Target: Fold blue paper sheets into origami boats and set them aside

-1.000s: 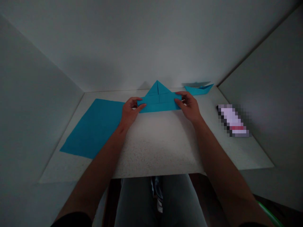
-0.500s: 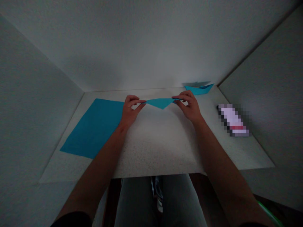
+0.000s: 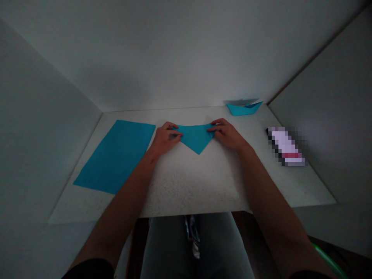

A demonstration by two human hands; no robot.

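Note:
A folded blue paper triangle (image 3: 196,138) lies flat on the white table (image 3: 188,182), its point toward me. My left hand (image 3: 166,138) pinches its left corner with fingers closed on the paper. Across from it, my right hand (image 3: 227,134) holds the right corner the same way. Both hands rest low on the tabletop.
A flat blue paper sheet (image 3: 116,154) lies on the left of the table. A finished blue paper boat (image 3: 244,108) sits at the back right corner. A pixelated oblong object (image 3: 286,146) lies at the right. White walls enclose the table on three sides.
The folded paper stood upright with its peak away from me, was tipped over toward me, and now lies flat with its point toward me. Both hands came down with it.

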